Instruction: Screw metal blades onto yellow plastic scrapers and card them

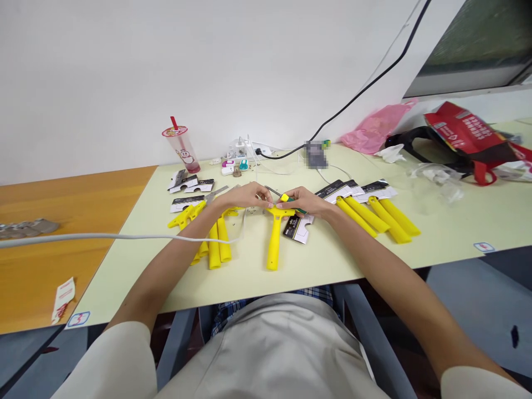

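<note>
A yellow T-shaped scraper handle lies on the table in front of me, its crosspiece away from me. My left hand is closed, fingertips pinched together at the top edge of the crosspiece; whatever is between them is too small to name. In my right hand is a screwdriver with a yellow and green handle, its thin shaft pointing up and left. My right thumb and fingers also touch the crosspiece. Several tiny metal pieces, possibly screws, lie beside my left hand.
More yellow scraper handles lie under my left forearm, others at right with black-and-white packets. A lidded cup, power strip, pink bag and red bag stand along the back. A white cable crosses at left.
</note>
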A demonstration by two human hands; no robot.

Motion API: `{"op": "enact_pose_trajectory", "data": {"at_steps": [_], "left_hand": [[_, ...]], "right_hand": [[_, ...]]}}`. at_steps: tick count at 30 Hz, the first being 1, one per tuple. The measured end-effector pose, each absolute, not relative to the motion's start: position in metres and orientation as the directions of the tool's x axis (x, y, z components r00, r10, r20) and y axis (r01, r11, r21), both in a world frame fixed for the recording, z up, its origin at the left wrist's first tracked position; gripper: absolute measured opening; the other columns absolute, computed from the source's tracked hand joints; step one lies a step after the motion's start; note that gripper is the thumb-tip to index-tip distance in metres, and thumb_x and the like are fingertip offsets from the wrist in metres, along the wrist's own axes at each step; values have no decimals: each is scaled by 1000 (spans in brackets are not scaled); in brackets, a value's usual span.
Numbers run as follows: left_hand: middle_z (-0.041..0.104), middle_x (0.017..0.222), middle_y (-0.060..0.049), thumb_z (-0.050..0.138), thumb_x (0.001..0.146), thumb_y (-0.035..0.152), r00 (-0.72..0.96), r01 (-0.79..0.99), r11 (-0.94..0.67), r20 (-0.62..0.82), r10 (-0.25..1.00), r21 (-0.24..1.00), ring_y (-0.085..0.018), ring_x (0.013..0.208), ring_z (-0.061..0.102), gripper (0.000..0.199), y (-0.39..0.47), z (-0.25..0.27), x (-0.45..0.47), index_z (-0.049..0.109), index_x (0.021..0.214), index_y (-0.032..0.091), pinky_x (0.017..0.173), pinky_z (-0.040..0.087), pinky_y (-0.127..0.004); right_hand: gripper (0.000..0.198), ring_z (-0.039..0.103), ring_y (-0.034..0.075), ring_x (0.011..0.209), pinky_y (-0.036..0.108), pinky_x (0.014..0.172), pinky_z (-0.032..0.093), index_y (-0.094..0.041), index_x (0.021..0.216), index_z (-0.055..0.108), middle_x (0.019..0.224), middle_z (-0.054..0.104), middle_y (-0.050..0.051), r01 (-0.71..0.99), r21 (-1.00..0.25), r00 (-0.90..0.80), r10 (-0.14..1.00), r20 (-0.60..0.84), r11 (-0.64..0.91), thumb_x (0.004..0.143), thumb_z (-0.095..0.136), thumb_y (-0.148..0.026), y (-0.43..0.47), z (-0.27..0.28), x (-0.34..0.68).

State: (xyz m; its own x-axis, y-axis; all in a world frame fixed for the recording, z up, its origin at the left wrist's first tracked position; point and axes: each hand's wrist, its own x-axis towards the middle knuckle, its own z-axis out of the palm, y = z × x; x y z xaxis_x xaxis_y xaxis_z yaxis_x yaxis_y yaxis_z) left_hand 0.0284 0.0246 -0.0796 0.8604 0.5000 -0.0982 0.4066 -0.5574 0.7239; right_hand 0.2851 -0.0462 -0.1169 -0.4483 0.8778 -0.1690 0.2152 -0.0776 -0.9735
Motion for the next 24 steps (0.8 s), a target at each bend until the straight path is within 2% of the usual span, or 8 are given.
{"op": "enact_pose_trajectory", "data": {"at_steps": [7, 12, 15, 17, 21, 24], "left_hand": [[82, 115, -12, 90, 82, 46, 851, 357, -329, -159, 500, 874, -24, 105, 74, 50, 31, -93, 29, 79, 119, 15, 93, 56, -37], [80, 128, -16, 88, 82, 51, 820, 416, -368, -168, 547, 831, -28, 117, 74, 65, 35, -84, 25, 73, 133, 14, 98, 57, -40], [81, 125, -15, 81, 85, 58, 804, 520, -506, -194, 562, 688, -27, 111, 74, 60, 38, -60, 6, 75, 125, 14, 93, 56, -36], [84, 111, -11, 80, 86, 55, 793, 599, -586, -305, 527, 546, -25, 100, 75, 46, 37, -40, -10, 80, 110, 16, 87, 55, -32], [86, 101, -5, 84, 76, 43, 651, 737, -567, -611, 449, 368, -24, 95, 76, 32, 28, -21, -28, 85, 99, 21, 80, 53, -28], [84, 89, -5, 87, 66, 37, 510, 819, -525, -713, 482, 231, -26, 87, 75, 25, 21, -31, -23, 84, 86, 22, 76, 53, -30]], "right_hand": [[62, 63, 10, 49, 16, 36, 36, -11, 105, 85, 76, 83, 8, 210, -975, -445, 882, -156, -67, 74, 99, -63, -46, -117, 285], [61, 73, 16, 59, 17, 36, 37, -12, 106, 85, 79, 84, 9, 188, -981, -457, 880, -133, -51, 72, 101, -61, -45, -119, 285], [58, 72, 16, 57, 18, 36, 36, -14, 106, 86, 77, 83, 8, 190, -981, -444, 886, -131, -50, 74, 100, -60, -43, -122, 286], [56, 66, 12, 50, 18, 36, 34, -15, 107, 86, 75, 83, 8, 196, -979, -440, 887, -139, -57, 76, 98, -60, -42, -123, 287], [54, 60, 10, 46, 19, 34, 31, -14, 100, 86, 75, 83, 8, 184, -979, -435, 886, -162, -89, 70, 103, -56, -44, -121, 285], [55, 65, 12, 50, 19, 35, 31, -13, 97, 85, 75, 82, 8, 177, -979, -421, 891, -171, -104, 66, 105, -55, -45, -118, 283]]}}
